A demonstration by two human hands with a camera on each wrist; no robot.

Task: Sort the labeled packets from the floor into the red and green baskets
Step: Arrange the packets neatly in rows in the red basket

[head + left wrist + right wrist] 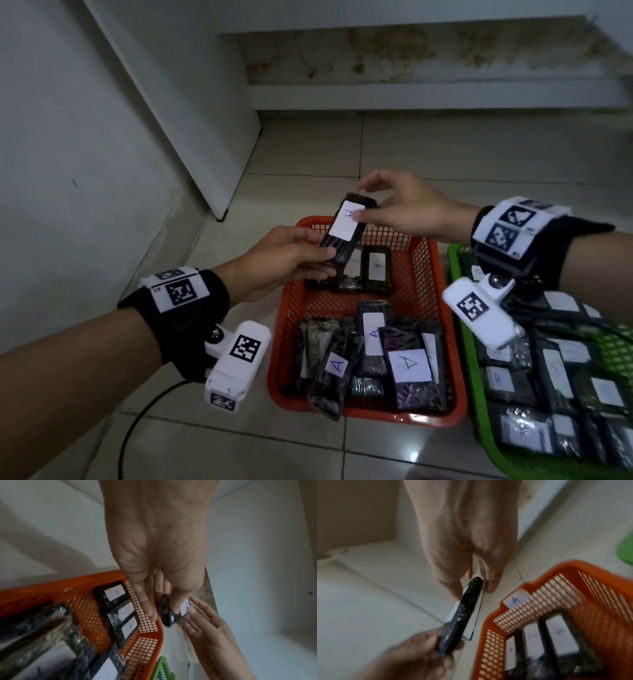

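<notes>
A dark packet [344, 222] with a white label marked A hangs over the far left corner of the red basket [376, 416]. My left hand [322, 260] grips its near end between thumb and fingers. My right hand [361, 205] pinches its far end, thumb on the label. The left wrist view shows the packet [166, 614] edge-on in my left hand [163, 612], with the right hand's fingers [190, 608] on the label. In the right wrist view my right hand [474, 586] straddles the packet [464, 612]. Both the red basket and the green basket [479, 411] hold several labeled packets.
A white wall and a leaning white panel [205, 137] close off the left side. A low step [411, 99] runs along the back. A black cable [137, 428] curves over the tiled floor under my left wrist. The two baskets stand side by side.
</notes>
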